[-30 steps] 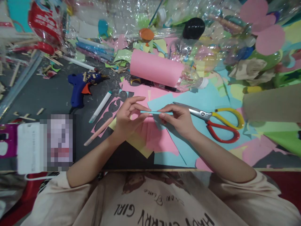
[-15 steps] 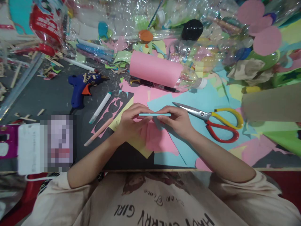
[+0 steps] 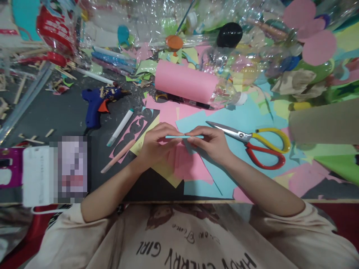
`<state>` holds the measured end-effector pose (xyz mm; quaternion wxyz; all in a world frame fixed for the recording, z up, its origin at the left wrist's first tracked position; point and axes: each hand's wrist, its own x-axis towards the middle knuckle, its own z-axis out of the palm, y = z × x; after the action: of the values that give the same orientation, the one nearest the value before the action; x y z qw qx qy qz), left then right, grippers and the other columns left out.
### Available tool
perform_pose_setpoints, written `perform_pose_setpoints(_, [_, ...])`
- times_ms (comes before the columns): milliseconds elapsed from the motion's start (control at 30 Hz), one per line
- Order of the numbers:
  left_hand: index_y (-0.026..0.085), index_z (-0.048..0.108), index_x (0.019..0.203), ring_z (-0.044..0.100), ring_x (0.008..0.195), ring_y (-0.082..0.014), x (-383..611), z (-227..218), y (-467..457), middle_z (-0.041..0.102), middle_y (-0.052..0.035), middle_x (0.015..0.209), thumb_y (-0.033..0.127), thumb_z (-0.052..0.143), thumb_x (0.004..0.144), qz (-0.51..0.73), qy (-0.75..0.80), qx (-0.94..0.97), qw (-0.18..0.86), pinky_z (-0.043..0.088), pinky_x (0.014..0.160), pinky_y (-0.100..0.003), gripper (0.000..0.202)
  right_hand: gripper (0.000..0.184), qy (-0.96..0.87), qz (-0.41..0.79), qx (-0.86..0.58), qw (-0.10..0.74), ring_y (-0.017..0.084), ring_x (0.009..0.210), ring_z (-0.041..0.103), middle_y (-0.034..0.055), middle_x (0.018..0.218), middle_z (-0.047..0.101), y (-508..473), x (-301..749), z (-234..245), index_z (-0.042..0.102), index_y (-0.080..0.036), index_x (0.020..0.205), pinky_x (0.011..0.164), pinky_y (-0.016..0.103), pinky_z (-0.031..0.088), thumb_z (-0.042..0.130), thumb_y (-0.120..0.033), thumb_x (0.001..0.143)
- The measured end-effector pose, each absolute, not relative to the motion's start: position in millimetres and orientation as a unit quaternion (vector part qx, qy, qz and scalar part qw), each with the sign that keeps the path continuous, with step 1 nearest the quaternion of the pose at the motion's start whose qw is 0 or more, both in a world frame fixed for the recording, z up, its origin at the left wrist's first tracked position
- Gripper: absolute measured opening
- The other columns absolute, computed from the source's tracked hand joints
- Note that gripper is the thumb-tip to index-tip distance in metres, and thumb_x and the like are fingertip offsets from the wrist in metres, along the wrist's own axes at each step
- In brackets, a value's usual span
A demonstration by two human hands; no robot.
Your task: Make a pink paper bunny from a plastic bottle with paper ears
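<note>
Between both hands is a thin piece of light-blue paper [image 3: 183, 137], seen edge-on and apparently folded. My left hand [image 3: 157, 139] pinches its left part between thumb and fingers. Its right part is pinched the same way by my right hand [image 3: 211, 141], and the fingertips of the two hands nearly meet at the middle. Below them lie a pink paper sheet [image 3: 190, 166] and a larger light-blue sheet [image 3: 215, 188]. Scissors [image 3: 246, 140] with one yellow and one red handle rest just right of my right hand, blades pointing left.
A clear bottle wrapped in pink paper [image 3: 186, 82] lies beyond the hands. To the left are a blue glue gun [image 3: 94, 106], a white marker [image 3: 120, 127] and a peach-coloured marker [image 3: 117, 157]. Plastic bottles and paper scraps crowd the back; a red-labelled bottle [image 3: 54, 30] stands back left.
</note>
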<state>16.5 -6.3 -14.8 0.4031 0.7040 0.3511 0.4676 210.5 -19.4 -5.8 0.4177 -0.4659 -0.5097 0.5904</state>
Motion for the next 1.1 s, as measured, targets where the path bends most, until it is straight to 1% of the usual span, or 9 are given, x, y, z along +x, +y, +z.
perform_pose_setpoints(67, [0.023,0.077,0.088,0.068,0.074,-0.0118,17,-14,-7,0.072,-0.0033,0.077,0.034,0.073,0.086,0.468,0.36,0.698,0.405,0.053,0.059,-0.021,0.012,0.013,-0.513,0.589,-0.471,0.411,0.013,0.068,0.062,0.0019,0.077,0.071,-20,212,-8,0.08,-0.024,0.083,0.062,0.029,0.05,0.078,-0.035,0.076])
perform_pose_setpoints(133, [0.023,0.077,0.088,0.068,0.076,-0.0123,16,-12,-7,0.073,-0.0035,0.079,0.035,0.074,0.085,0.466,0.376,0.689,0.409,0.055,0.064,-0.022,0.013,0.026,-0.507,0.591,-0.474,0.412,0.012,0.069,0.062,0.0017,0.086,0.071,-20,213,-11,0.08,-0.026,0.098,0.061,0.028,0.051,0.079,-0.041,0.076])
perform_pose_setpoints(200, [0.024,0.078,0.088,0.068,0.077,-0.0128,16,-10,-8,0.074,-0.0036,0.081,0.036,0.074,0.084,0.463,0.391,0.678,0.417,0.056,0.066,-0.023,0.014,0.038,-0.496,0.599,-0.471,0.417,0.01,0.066,0.06,0.0008,0.091,0.07,-21,213,-12,0.077,-0.03,0.109,0.059,0.027,0.052,0.08,-0.045,0.074])
perform_pose_setpoints(233, [0.024,0.078,0.089,0.069,0.077,-0.013,15,-9,-8,0.074,-0.0035,0.081,0.036,0.074,0.084,0.462,0.394,0.673,0.423,0.056,0.065,-0.023,0.014,0.038,-0.493,0.603,-0.465,0.42,0.009,0.063,0.059,0.0003,0.091,0.07,-20,213,-12,0.077,-0.031,0.11,0.059,0.027,0.052,0.08,-0.046,0.074])
perform_pose_setpoints(367, [0.027,0.078,0.092,0.07,0.08,-0.0145,14,-5,-8,0.075,-0.0038,0.085,0.038,0.075,0.083,0.447,0.4,0.653,0.462,0.057,0.063,-0.024,0.014,0.026,-0.495,0.613,-0.43,0.441,0.009,0.059,0.056,-0.0007,0.08,0.07,-19,212,-9,0.08,-0.033,0.102,0.061,0.028,0.054,0.078,-0.044,0.077])
perform_pose_setpoints(500, [0.03,0.079,0.099,0.072,0.087,-0.0172,14,-4,-7,0.078,-0.0054,0.097,0.041,0.075,0.082,0.424,0.401,0.622,0.522,0.06,0.069,-0.028,0.02,0.02,-0.488,0.62,-0.409,0.458,0.009,0.057,0.056,-0.0013,0.073,0.068,-17,211,-6,0.081,-0.035,0.096,0.058,0.027,0.053,0.079,-0.042,0.077])
perform_pose_setpoints(600, [0.031,0.08,0.095,0.073,0.085,-0.0178,13,-3,-6,0.079,-0.0045,0.093,0.041,0.077,0.081,0.421,0.393,0.604,0.551,0.06,0.071,-0.029,0.017,0.017,-0.482,0.638,-0.376,0.467,0.007,0.055,0.056,-0.0027,0.07,0.067,-16,211,-6,0.08,-0.038,0.094,0.055,0.024,0.051,0.079,-0.037,0.078])
perform_pose_setpoints(900, [0.023,0.078,0.088,0.075,0.078,-0.0172,16,-3,-12,0.079,-0.0042,0.089,0.041,0.081,0.076,0.422,0.432,0.519,0.604,0.063,0.07,-0.028,0.022,0.016,-0.462,0.663,-0.382,0.448,0.007,0.054,0.055,-0.0023,0.071,0.069,-15,211,-4,0.081,-0.036,0.091,0.051,0.024,0.049,0.08,-0.035,0.075])
perform_pose_setpoints(1100, [0.018,0.077,0.089,0.077,0.079,-0.0208,18,0,-15,0.079,-0.0057,0.089,0.045,0.081,0.074,0.407,0.452,0.49,0.624,0.067,0.072,-0.032,0.031,0.016,-0.479,0.648,-0.403,0.434,0.007,0.053,0.056,-0.0009,0.072,0.07,-15,212,-3,0.082,-0.032,0.089,0.052,0.025,0.05,0.079,-0.04,0.076])
